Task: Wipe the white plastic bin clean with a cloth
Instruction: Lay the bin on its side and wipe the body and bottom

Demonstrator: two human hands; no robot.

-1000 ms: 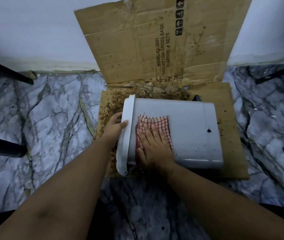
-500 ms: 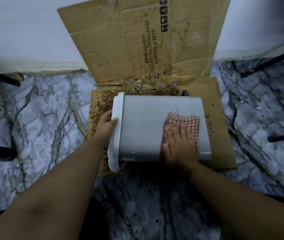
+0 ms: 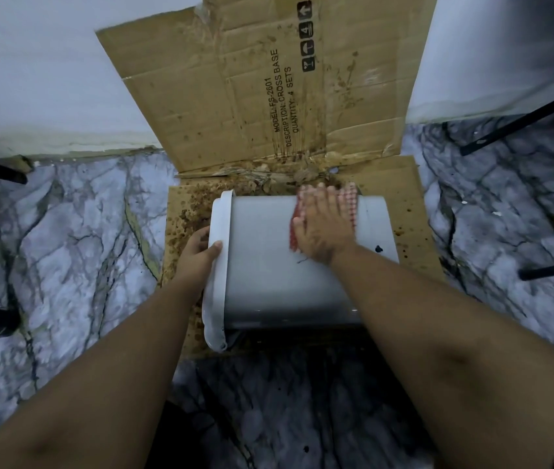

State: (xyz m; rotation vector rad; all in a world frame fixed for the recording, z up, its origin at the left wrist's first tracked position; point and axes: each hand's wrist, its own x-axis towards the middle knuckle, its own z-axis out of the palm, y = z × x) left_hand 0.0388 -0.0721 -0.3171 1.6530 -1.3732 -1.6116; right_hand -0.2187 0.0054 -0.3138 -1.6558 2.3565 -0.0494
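The white plastic bin [image 3: 269,275] lies on its side on a dirty sheet of cardboard, its rim to the left. My left hand [image 3: 198,255] grips that rim, thumb on the outside, fingers hidden inside the opening. My right hand [image 3: 323,228] lies flat, fingers spread, and presses a red-and-white checked cloth [image 3: 351,206] onto the bin's upper wall near its far edge. Most of the cloth is under the hand, which is blurred. A small dark spot [image 3: 378,248] marks the bin close to its base.
The soiled cardboard [image 3: 414,211] lies on a marble floor [image 3: 66,248] and its flap [image 3: 252,89] leans up on the white wall. Brown crumbs [image 3: 191,214] litter it left of and behind the bin. Black metal legs [image 3: 522,120] stand at both sides.
My right hand slid the cloth from the rim end toward the base, then up to the bin's far edge. My left hand kept its hold on the rim.
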